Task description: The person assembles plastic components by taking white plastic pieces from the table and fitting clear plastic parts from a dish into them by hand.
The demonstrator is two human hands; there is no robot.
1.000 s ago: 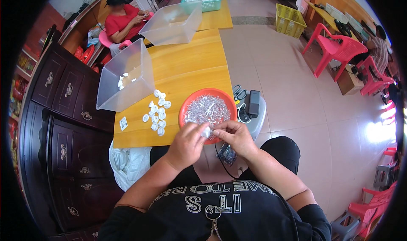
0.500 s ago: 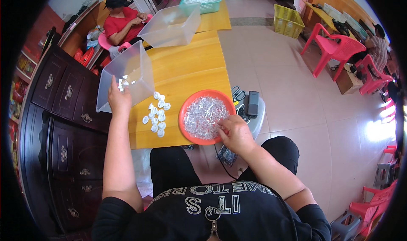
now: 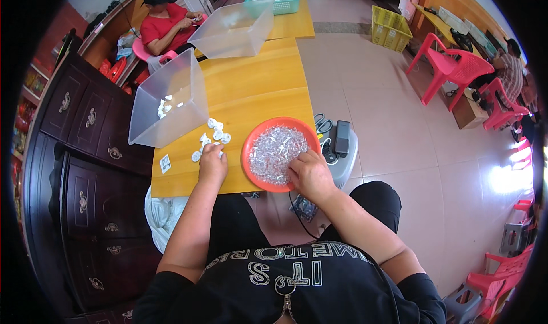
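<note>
Several small white plastic discs [image 3: 218, 134] lie scattered on the yellow table. My left hand [image 3: 213, 165] has come down over the nearest of them, its fingers closed around a white disc that is mostly covered. An orange-red round tray [image 3: 246, 173] sits by the table's right edge, full of small clear plastic pieces [image 3: 277, 153]. At the tray's right side, my right hand [image 3: 311, 175] dips into these pieces with its fingers pinched together; what they hold is hidden. Left of the discs stands a clear plastic bin [image 3: 194, 104] with a few white pieces [image 3: 165, 107] inside.
A second clear bin [image 3: 228, 47] and a green basket [image 3: 285, 6] of white pieces stand farther up the table [image 3: 257, 90]. Scissors [image 3: 323, 123] and a dark box-shaped device [image 3: 342, 138] rest on a grey stool [image 3: 349, 167]. A co-worker in red [image 3: 165, 27] sits far left.
My left hand has left the near clear bin and moved right and nearer, onto the white discs. White pieces lie in that bin. My right hand stays at the tray, shifted slightly left.
</note>
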